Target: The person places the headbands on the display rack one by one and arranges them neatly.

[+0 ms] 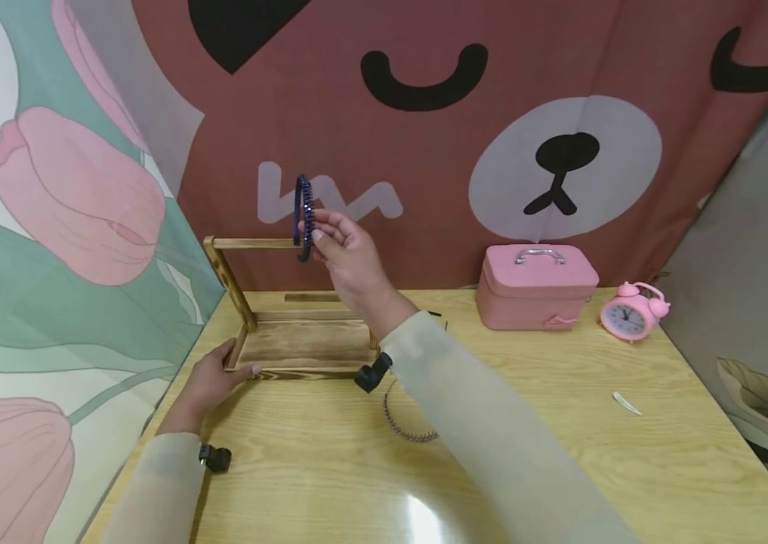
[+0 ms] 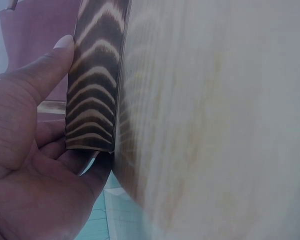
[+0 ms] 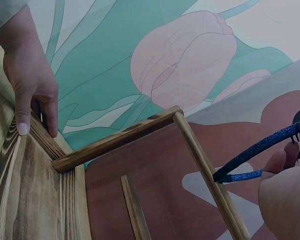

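A wooden rack [image 1: 309, 346] with a tray-like base, an upright post and a top rod stands at the back left of the table. My left hand [image 1: 210, 380] grips the front left corner of its base, thumb along the dark-grained edge [image 2: 92, 85]. In my right hand [image 1: 359, 264] I pinch a blue toothed headband [image 1: 307, 219] at the rack's top rod [image 3: 202, 162]. One end of the headband meets the rod in the right wrist view; whether it hooks over it I cannot tell. My right forearm hides the rack's right side.
Near the rack's front right lies a thin toothed headband [image 1: 405, 432], partly behind my right sleeve. A pink case [image 1: 536, 283] and a pink alarm clock [image 1: 628, 313] stand at the back right. A white hair clip [image 1: 627, 403] lies before them. Printed curtains [image 1: 424, 174] hang behind.
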The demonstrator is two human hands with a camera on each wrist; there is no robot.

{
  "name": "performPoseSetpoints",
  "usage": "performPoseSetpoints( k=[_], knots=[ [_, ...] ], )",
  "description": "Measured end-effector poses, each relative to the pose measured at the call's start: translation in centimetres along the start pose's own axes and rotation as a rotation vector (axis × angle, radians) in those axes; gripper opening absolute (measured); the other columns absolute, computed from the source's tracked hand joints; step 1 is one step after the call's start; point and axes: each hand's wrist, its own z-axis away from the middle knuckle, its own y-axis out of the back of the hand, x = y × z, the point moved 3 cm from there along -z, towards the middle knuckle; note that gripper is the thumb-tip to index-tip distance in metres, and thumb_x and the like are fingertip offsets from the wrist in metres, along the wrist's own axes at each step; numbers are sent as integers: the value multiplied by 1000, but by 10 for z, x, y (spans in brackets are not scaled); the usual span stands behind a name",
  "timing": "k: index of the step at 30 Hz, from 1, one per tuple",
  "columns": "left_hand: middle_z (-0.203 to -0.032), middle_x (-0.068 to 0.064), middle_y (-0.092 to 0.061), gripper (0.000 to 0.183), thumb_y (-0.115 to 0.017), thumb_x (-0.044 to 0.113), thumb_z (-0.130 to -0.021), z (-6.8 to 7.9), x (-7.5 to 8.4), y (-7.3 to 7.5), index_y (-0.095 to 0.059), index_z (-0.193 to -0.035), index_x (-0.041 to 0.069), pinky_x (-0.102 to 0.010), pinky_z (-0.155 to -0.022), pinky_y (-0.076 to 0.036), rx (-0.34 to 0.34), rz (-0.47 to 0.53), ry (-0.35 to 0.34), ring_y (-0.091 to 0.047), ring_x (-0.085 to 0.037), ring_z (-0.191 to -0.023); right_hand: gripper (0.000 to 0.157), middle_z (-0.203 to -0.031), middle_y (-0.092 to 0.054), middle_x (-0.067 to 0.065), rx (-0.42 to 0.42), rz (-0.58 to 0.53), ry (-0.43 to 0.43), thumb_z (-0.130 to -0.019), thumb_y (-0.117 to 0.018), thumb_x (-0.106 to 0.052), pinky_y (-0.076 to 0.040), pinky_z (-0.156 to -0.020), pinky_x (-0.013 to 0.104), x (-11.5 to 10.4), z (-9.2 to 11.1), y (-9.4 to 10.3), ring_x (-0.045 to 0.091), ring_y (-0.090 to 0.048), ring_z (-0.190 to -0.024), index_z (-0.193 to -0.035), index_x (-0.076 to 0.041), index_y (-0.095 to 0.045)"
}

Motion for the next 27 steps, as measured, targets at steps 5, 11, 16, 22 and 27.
performPoseSetpoints(
  k=[5, 11, 16, 22, 27],
  knots=[
    [-168, -41, -34, 97, -71, 41, -108, 1, 2, 2, -16, -172, -6, -71, -118, -43, 4, -15, 2, -40, -59, -152, 27, -143, -69, 24, 22, -5, 12, -113, -55, 0, -51, -89, 26, -1, -2, -1, 50, -54, -145, -139, 1, -61],
    [-168, -41, -33, 98, -71, 43, -108, 0, 0, 1, -15, -172, -6, -72, -116, -44, -6, -16, 2, -40, -60, -151, 25, -142, -71, 22, 67, 73, 3, -112, -59, -3, -53, -91, 29, 8, -7, 2, 29, -69, -128, -136, -4, -66],
    [-167, -40, -35, 97, -71, 42, -108, -1, -2, 0, -16, -172, -6, -72, -115, -44, 1, -10, -6, -41, -59, -150, 27, -142, -71, 22, 105, 116, -25, -111, -62, -4, -53, -98, 36, 24, -14, 5, 9, -71, -108, -137, -6, -68],
    [-169, -40, -32, 97, -70, 42, -108, -1, -1, 0, -15, -173, -6, -73, -118, -41, -6, 4, -1, -37, -60, -153, 26, -129, -78, 16, 167, 91, -29, -109, -63, 1, -56, -91, 31, 42, -18, 2, 10, -72, -105, -133, -4, -71],
    [-169, -39, -32, 97, -70, 42, -108, -1, -2, 0, -15, -173, -6, -72, -120, -40, -5, 2, 6, -36, -60, -154, 26, -129, -78, 16, 184, 108, -42, -109, -63, 1, -56, -87, 30, 53, -22, -6, 10, -71, -103, -132, -4, -73]
  ],
)
